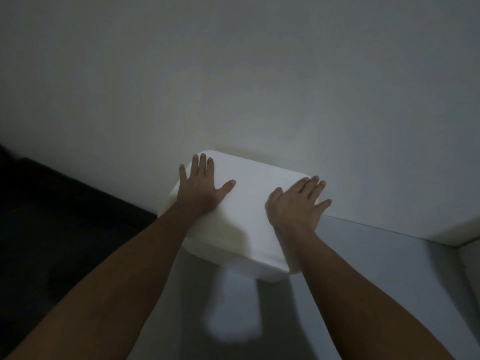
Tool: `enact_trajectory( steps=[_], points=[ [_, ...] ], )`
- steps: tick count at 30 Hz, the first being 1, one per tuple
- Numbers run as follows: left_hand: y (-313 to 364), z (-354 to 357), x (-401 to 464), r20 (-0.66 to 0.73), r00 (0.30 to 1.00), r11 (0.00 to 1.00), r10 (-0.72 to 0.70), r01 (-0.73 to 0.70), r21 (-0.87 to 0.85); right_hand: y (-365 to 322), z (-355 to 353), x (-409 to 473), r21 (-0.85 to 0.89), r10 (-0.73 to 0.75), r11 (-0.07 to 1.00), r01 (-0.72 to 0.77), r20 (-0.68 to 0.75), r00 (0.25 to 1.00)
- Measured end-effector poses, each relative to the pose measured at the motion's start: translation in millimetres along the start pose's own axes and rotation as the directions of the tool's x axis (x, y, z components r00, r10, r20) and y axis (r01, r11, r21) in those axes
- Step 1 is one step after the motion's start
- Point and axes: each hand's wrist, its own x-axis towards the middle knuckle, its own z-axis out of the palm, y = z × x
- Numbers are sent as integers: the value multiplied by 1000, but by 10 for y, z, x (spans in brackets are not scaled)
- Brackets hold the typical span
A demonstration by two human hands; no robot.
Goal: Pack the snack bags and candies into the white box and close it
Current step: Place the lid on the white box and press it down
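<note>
Both hands are pressing flat, fingers straight and spread, gripping nothing: left hand [201, 185] on the upper left of a closed white box [246, 203], right hand [298, 203] on its right edge. Box is sitting mid-frame on a grey surface [376, 255], against a pale wall [233, 74]

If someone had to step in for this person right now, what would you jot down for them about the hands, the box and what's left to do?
Left hand: flat, fingers straight, pressing the left part of the lid.
Right hand: flat on the lid's right part, fingertips reaching over its right edge.
White box: on the grey table, against the pale wall, lid down over it.
Done: no snack bags or candies show outside, so they are probably packed, though the inside is hidden.
Left: press round the lid's edges to check it sits fully, then let go.
</note>
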Motion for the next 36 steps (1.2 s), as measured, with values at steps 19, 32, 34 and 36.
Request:
enact_trajectory(
  steps=[19,32,34,36],
  points=[
    [337,151,225,-107,920,927,376,-372,54,-203,145,203,-77,-194,979,190,-40,980],
    [367,162,262,-105,938,943,329,-332,-5,-192,157,298,-46,-308,951,307,-26,951],
    [284,142,261,-92,962,966,256,-253,47,-83,126,295,-57,-273,961,271,-17,962],
    [128,124,275,-82,985,985,149,-140,105,37,85,256,-46,-224,974,223,-14,974]
  ],
)
